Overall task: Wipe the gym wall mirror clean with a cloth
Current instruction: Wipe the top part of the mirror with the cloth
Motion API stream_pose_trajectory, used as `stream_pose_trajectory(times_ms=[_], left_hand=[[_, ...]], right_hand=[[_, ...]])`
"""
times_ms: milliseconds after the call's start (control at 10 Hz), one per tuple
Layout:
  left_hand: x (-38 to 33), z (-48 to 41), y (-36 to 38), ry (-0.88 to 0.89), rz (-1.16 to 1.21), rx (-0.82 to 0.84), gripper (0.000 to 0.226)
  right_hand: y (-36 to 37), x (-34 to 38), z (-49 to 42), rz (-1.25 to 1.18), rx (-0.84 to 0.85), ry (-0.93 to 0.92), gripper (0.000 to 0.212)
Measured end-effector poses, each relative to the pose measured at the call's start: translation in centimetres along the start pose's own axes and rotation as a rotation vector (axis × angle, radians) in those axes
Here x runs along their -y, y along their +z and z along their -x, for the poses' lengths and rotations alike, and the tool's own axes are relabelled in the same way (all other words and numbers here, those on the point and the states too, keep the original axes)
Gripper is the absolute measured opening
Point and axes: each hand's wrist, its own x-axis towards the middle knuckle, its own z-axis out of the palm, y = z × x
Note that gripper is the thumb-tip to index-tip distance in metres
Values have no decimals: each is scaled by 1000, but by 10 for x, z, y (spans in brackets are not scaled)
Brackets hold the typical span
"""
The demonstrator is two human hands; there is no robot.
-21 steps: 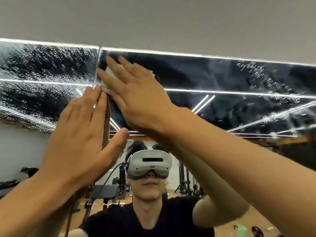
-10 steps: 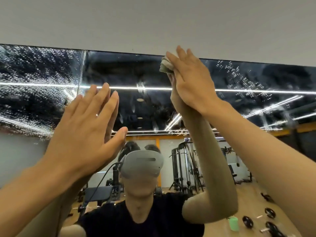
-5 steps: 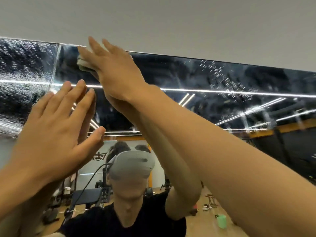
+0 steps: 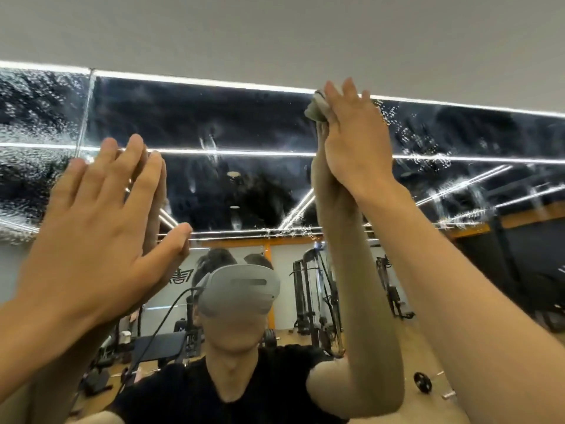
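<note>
The wall mirror (image 4: 214, 123) fills the view in front of me, its top edge running under a grey wall. My right hand (image 4: 354, 142) presses a small grey-white cloth (image 4: 318, 108) flat against the glass just below that top edge, fingers straight. Only a bunched corner of the cloth shows past the fingers. My left hand (image 4: 101, 215) lies flat on the mirror lower left, fingers straight and spread, holding nothing. Water droplets speckle the left panel (image 4: 36, 123) and the glass right of my right hand (image 4: 428, 139).
A vertical seam (image 4: 84, 114) splits the mirror into panels at upper left. The glass reflects me, a bench, weight machines, and weight plates on a wooden floor. The grey wall (image 4: 275, 35) lies above the mirror's top edge.
My right hand has swept the cloth from near the left seam back to the right along the mirror's top edge. My left hand stays flat on the glass.
</note>
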Motion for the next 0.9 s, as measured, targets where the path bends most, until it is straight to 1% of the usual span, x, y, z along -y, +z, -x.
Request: stream_pose_trajectory(times_ms=[100,200,300,400,500,600,700,800,900], left_hand=[[7,1,12,19,-50,48,93],[6,4,4,29,-98,-19,91],[8,4,2,14,-99,5,92],[7,2,4,5,-13,19,91],[-2,2,-6,32,3,-7,92],[-5,2,-11,45,10,-6,93],[-4,1,-10,46,-11,-7,92],[-9,2,-10,41,-57,-37,92],[-11,1,-9,29,-47,-49,94]], right_hand=[[18,48,-3,-8,1,97,61],[28,119,13,-84,51,-133,59],[33,148,15,-48,116,-371,65],[29,117,-1,-17,112,-499,59],[22,54,-9,-74,89,-401,56],[6,-3,-8,-78,26,-224,57],[-13,-49,-9,-21,-7,-41,50],[-20,-55,-11,-22,-45,150,40],[-3,-16,-8,45,-57,167,47]])
